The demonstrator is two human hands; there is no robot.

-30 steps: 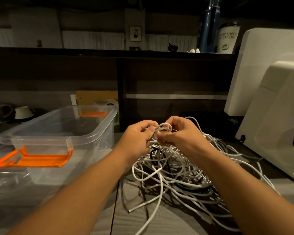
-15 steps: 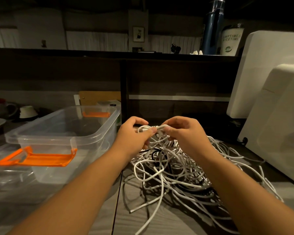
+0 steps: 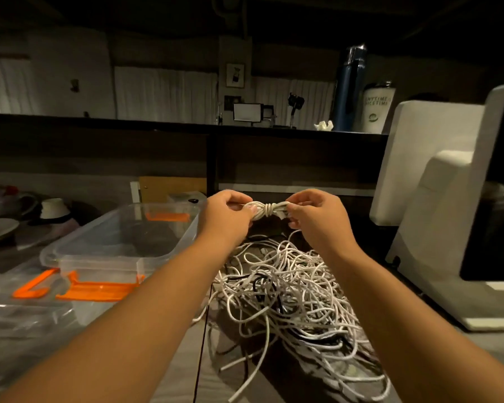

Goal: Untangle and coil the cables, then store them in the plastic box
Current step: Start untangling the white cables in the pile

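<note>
Left hand: the left hand (image 3: 227,216) is curled, pinching the left end of the coiled cable (image 3: 266,210) between thumb and fingertips.
Right hand: the right hand (image 3: 314,216) is curled the same way round the right end.
Coiled cable: it is held level in the air above the tangle (image 3: 288,286), with turns wrapped about its middle. It is probably gripped at both ends so that the wrap is kept tight.
Plastic box: the plastic box (image 3: 99,257) is set open on the counter (image 3: 181,385), just left of the tangle, so a finished coil can be dropped in.
Change: half a second ago the hands were held lower and closer together. They have since been raised and drawn apart, and the bundle has been stretched out between them.
Remaining: most cables are judged still tangled.
</note>
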